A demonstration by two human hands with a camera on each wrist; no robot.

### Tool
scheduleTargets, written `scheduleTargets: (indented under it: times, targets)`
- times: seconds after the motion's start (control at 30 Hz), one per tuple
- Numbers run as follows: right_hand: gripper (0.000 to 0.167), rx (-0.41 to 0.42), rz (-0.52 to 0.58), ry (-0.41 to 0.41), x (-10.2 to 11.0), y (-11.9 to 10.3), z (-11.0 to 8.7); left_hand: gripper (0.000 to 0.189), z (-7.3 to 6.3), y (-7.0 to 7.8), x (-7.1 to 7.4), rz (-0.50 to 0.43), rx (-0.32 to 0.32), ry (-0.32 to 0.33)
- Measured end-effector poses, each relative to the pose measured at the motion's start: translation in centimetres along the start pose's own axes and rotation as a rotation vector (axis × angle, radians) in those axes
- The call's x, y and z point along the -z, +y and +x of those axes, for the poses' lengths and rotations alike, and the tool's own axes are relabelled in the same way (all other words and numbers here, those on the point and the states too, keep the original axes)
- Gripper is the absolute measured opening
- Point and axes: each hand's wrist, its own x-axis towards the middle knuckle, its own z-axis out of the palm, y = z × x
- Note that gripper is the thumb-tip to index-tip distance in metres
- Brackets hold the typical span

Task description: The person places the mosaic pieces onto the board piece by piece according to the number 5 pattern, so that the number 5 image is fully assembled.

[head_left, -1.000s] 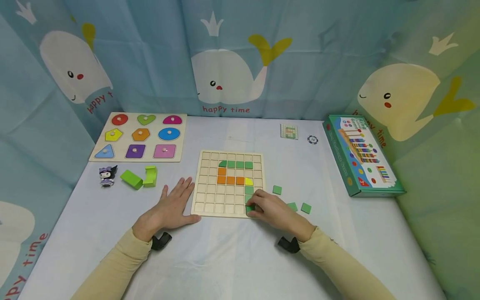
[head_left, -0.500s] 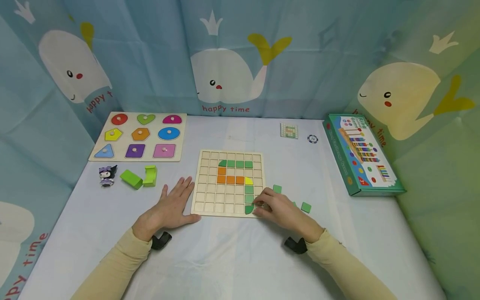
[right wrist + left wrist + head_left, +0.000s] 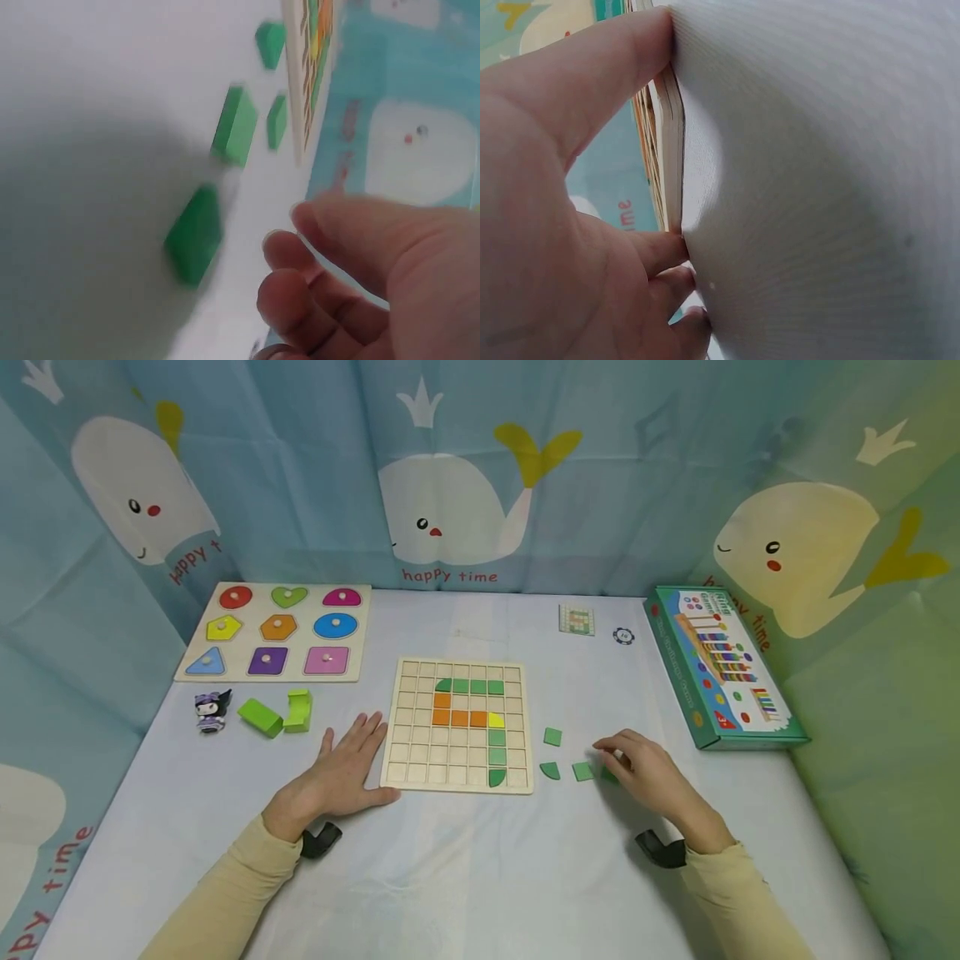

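A wooden grid board [image 3: 457, 760] lies mid-table with green, orange and yellow tiles set in some cells. At its lower right corner area sits a green quarter-round tile [image 3: 497, 777]. My left hand [image 3: 337, 772] rests on the table with spread fingers, its thumb and fingertips touching the board's left edge. In the left wrist view, the board's side [image 3: 673, 150] shows between thumb and fingers. To the right, my right hand [image 3: 645, 772] hovers with loosely bent fingers and nothing between them. Below it is a green tile [image 3: 195, 236], partly hidden in the head view.
Near the board's right edge lie a green square [image 3: 552, 737], a green quarter-round [image 3: 550, 770] and another square [image 3: 582, 771]. A shape puzzle [image 3: 300, 643], green blocks [image 3: 261, 717] and a figurine [image 3: 212, 711] stand left. A pattern card [image 3: 576, 620], round token [image 3: 623, 636] and boxed game [image 3: 727, 668] are behind.
My right hand has let go of the green quarter-round tile, now in the board's bottom cell, and moved right over the loose green tiles. The left hand keeps its place.
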Motion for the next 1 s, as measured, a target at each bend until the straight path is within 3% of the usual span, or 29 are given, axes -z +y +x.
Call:
scheduleTargets:
  times: [0.23, 0.53, 0.63, 0.83, 1.0]
  targets:
    - [0.022, -0.11, 0.008, -0.043, 1.0, 1.3, -1.7, 0.102, 0.0, -0.1, -0.1, 0.0, -0.008, 0.013]
    - [0.023, -0.186, 0.025, -0.099, 0.1, 1.4, -2.1, 0.103, 0.0, -0.1, 0.0, -0.003, -0.009, 0.009]
    - [0.021, -0.162, 0.027, -0.078, -0.1, 1.2, -2.0, 0.102, 0.0, 0.0, 0.0, -0.007, -0.01, 0.011]
    - [0.021, -0.028, 0.136, -0.035, -0.5, -0.4, -1.1, 0.102, -0.1, 0.1, -0.1, -0.008, -0.007, 0.009]
    - [0.02, 0.054, 0.173, -0.06, -1.8, -2.8, 0.7, 0.101, -0.1, 0.1, 0.0, -0.002, -0.011, 0.015]
